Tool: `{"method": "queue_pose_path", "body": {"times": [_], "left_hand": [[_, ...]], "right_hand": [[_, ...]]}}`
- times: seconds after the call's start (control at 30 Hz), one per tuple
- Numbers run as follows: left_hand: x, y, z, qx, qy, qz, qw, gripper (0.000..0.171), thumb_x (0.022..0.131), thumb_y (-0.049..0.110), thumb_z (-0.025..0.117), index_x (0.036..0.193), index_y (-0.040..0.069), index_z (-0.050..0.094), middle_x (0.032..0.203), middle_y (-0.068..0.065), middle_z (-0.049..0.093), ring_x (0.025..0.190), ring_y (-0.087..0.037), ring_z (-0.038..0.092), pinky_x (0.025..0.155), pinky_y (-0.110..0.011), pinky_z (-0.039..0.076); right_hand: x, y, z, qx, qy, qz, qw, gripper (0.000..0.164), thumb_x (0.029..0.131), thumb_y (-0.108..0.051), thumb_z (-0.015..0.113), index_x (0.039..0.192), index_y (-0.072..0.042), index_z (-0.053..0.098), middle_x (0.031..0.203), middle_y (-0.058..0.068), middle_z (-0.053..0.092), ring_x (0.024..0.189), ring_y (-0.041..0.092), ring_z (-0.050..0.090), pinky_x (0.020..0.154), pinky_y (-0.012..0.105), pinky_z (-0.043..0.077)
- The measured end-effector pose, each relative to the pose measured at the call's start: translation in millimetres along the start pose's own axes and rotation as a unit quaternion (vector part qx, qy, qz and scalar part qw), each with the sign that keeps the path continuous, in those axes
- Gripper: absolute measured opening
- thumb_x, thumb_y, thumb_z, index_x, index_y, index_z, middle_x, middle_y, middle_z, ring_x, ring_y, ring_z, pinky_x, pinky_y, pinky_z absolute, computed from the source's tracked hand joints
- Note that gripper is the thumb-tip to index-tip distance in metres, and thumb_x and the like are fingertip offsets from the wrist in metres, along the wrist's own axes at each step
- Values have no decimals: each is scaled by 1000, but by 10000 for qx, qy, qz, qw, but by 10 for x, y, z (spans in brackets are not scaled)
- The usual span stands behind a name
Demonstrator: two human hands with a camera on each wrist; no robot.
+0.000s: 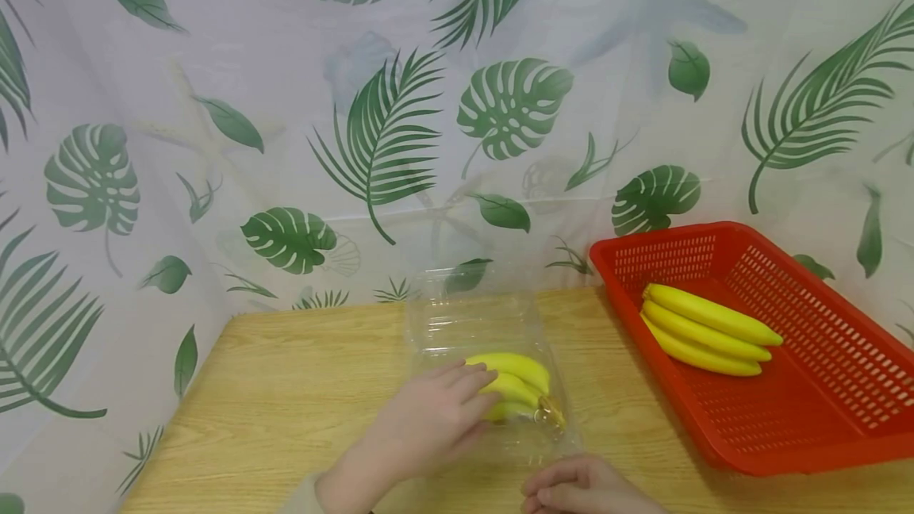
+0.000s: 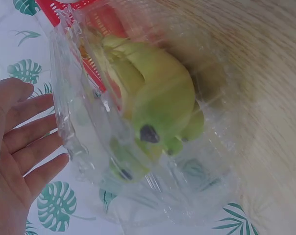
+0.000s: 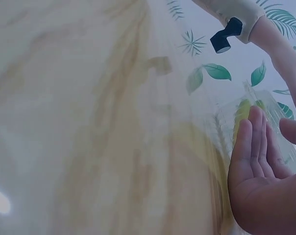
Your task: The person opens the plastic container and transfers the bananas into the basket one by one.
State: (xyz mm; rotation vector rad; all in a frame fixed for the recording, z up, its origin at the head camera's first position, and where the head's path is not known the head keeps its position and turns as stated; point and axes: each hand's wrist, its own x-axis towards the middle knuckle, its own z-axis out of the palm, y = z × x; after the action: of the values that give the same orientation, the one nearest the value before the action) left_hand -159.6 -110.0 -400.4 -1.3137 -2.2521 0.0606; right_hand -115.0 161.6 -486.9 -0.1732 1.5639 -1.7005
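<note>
A bunch of yellow bananas point(image 1: 517, 366) lies in a clear plastic clamshell container point(image 1: 467, 327) on the table, its lid raised at the back. Above the bunch's left side is my left hand point(image 1: 432, 419), fingers extended. The left wrist view has the left hand point(image 2: 25, 147) with spread fingers at the edge of the clear plastic, the bananas point(image 2: 165, 88) seen through it. By the container's front right corner is my right hand point(image 1: 581, 486); contact there cannot be made out. In the right wrist view the right hand point(image 3: 263, 181) has nearly straight fingers and holds nothing.
A red plastic basket point(image 1: 714, 450) with perforated walls stands to the right, holding another banana bunch point(image 1: 707, 330). The wooden table point(image 1: 286, 395) runs back to a leaf-printed cloth point(image 1: 400, 125), which also hangs on the left.
</note>
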Motion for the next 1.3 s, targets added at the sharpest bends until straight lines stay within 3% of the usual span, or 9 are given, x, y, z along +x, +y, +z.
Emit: {"method": "queue_pose_path", "body": {"times": [0.23, 0.4, 0.53, 0.77, 0.97, 1.17, 1.3], "left_hand": [[-97, -28, -18, 11, -221, -176, 9996, 29, 91, 35, 83, 115, 20, 75, 130, 0, 76, 124, -18, 72, 114, -35, 57], [-171, -57, -8, 49, -114, -254, 9996, 29, 90, 34, 83, 114, 20, 75, 128, 0, 76, 122, -18, 73, 111, -35, 58], [-230, -87, 16, 38, 73, -258, 9996, 28, 88, 31, 84, 111, 19, 76, 126, -1, 77, 119, -20, 73, 109, -35, 60], [-325, -116, 19, 81, 205, -384, 9990, 30, 84, 30, 87, 109, 17, 77, 124, -2, 77, 118, -20, 74, 106, -35, 61], [-379, -137, 4, -27, 241, -479, 9986, 33, 82, 28, 89, 110, 15, 78, 124, -3, 77, 117, -19, 74, 105, -35, 62], [-433, -142, -16, -59, 226, -594, 9980, 34, 82, 27, 89, 112, 15, 78, 125, -3, 77, 117, -19, 74, 104, -35, 62], [-479, -141, -26, -78, 209, -648, 9976, 34, 82, 26, 90, 111, 14, 77, 125, -5, 78, 117, -20, 75, 103, -37, 63]], "right_hand": [[86, 50, 106, -86, -300, -327, 9990, 38, 105, -20, 62, 132, 7, 67, 121, 9, 79, 100, 11, 75, 87, 26, 65], [157, 83, 153, 144, -689, -733, 9948, 43, 107, -19, 60, 135, 14, 61, 121, 7, 80, 101, 8, 75, 87, 21, 63], [174, 51, 224, 134, -629, -675, 9956, 44, 107, -21, 62, 136, 12, 62, 121, 10, 80, 102, 9, 75, 88, 22, 64], [171, -91, 369, 67, -353, -225, 9991, 45, 106, -30, 66, 137, 2, 65, 124, 8, 78, 106, 14, 76, 93, 29, 65], [202, -135, 431, 145, -439, -356, 9983, 44, 106, -26, 64, 137, 5, 63, 124, 8, 78, 105, 14, 76, 93, 29, 65], [231, -170, 463, 368, -437, -215, 9981, 43, 105, -27, 65, 137, 1, 65, 123, 5, 78, 106, 12, 75, 96, 28, 65], [245, -183, 506, 407, -368, -416, 9976, 42, 104, -25, 66, 136, 3, 65, 119, 4, 79, 105, 11, 74, 94, 26, 64]]}}
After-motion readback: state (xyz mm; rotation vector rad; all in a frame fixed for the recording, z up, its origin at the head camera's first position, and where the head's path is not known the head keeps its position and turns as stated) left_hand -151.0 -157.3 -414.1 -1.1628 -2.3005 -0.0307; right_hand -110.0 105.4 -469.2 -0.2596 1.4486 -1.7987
